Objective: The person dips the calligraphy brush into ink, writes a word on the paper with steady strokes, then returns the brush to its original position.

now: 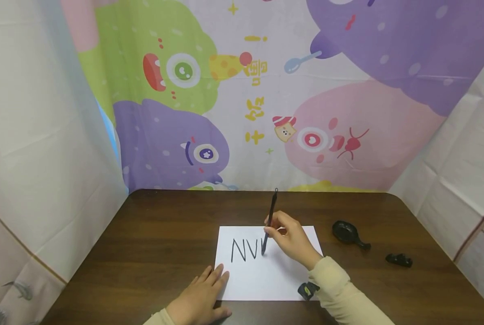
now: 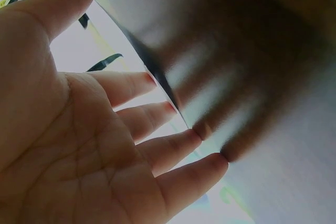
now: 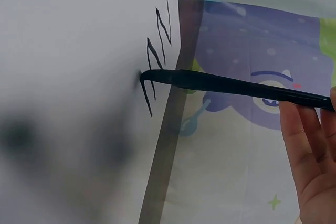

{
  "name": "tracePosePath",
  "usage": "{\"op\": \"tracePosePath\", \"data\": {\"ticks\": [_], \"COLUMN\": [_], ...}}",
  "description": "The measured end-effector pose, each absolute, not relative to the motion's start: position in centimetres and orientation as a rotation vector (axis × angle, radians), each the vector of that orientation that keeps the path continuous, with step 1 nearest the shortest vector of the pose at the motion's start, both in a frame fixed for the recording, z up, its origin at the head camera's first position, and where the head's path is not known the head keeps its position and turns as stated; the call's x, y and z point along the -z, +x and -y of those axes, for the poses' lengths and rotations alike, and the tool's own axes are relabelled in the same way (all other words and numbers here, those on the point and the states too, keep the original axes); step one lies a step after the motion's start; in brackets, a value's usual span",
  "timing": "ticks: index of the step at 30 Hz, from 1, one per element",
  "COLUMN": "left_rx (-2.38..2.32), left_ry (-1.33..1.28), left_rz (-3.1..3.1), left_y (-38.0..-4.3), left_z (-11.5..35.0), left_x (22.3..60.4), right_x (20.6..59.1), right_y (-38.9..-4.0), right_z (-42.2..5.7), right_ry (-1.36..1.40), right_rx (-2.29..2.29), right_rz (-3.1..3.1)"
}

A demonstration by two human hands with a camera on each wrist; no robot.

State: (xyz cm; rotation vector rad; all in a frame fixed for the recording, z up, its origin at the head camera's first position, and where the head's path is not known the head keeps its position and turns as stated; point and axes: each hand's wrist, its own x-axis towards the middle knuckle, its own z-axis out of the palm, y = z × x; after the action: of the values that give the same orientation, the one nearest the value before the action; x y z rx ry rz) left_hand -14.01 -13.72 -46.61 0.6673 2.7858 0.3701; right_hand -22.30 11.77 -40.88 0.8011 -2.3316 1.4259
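Observation:
My right hand [image 1: 292,239] pinches a black calligraphy brush [image 1: 272,210] by its handle, a small loop at its upper end. The brush leans slightly, its dark tip down on a white sheet of paper [image 1: 262,284]. Black strokes [image 1: 243,250] in a zigzag run across the sheet's upper left, and the tip stands at the rightmost one. In the right wrist view the brush tip [image 3: 149,75] meets the paper at a stroke. My left hand [image 1: 203,291] lies palm down with spread fingers, fingertips on the paper's lower left edge.
Right of the paper on the brown wooden table [image 1: 152,253] lies a black dish with a short handle [image 1: 346,231]. Farther right sits a small black bumpy object [image 1: 399,260]. A cartoon-printed curtain [image 1: 258,167] hangs behind the table, with pale cloth at both sides.

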Motion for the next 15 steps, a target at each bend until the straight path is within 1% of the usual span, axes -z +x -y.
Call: {"op": "tracePosePath", "data": {"ticks": [15], "left_rx": [-0.368], "left_ry": [0.644], "left_rz": [-2.778], "left_y": [-13.96], "left_z": [13.58], "left_x": [46.52], "right_x": [40.67], "right_y": [-21.97], "right_z": [-11.94], "right_ry": [0.810], "right_rx": [-1.445], "right_rz": [2.347]}}
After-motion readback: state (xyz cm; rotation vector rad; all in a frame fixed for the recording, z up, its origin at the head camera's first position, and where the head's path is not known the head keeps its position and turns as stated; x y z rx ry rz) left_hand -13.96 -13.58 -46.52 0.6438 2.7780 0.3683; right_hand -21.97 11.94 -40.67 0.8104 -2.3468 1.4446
